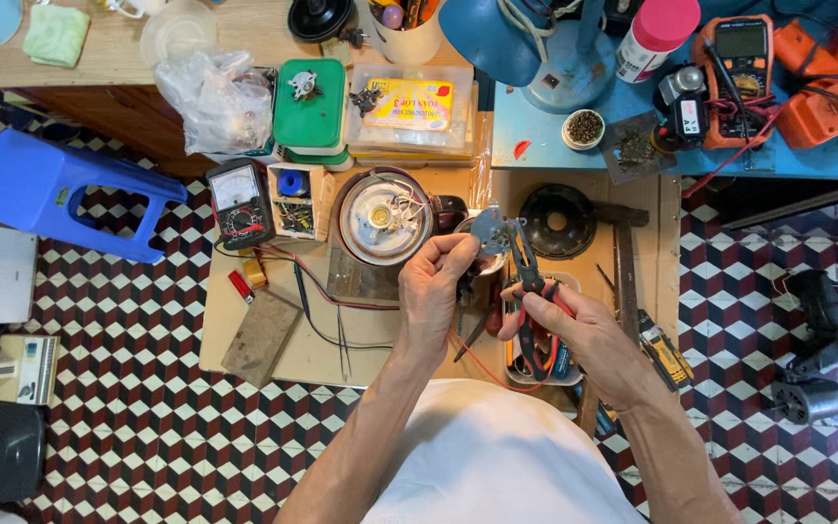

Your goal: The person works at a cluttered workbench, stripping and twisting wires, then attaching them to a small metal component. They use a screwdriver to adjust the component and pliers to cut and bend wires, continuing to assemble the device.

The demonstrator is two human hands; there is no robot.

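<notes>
Grey round metal part (490,233), small and disc-shaped, pinched between fingertips of left hand (431,291), above centre of low wooden work board (264,364). Red-handled long-nose pliers (532,291) in right hand (574,330), fist closed round handles, long axis slanting up-left, tips at disc's right edge. Left hand nearer disc; both forearms raised from below. Beyond disc: round silver appliance base (383,218); farther left, black analogue multimeter (241,204).

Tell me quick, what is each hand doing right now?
Left hand: closed, pinching a small round metal part.
Right hand: closed around red-handled pliers, whose tips meet that part.
</notes>
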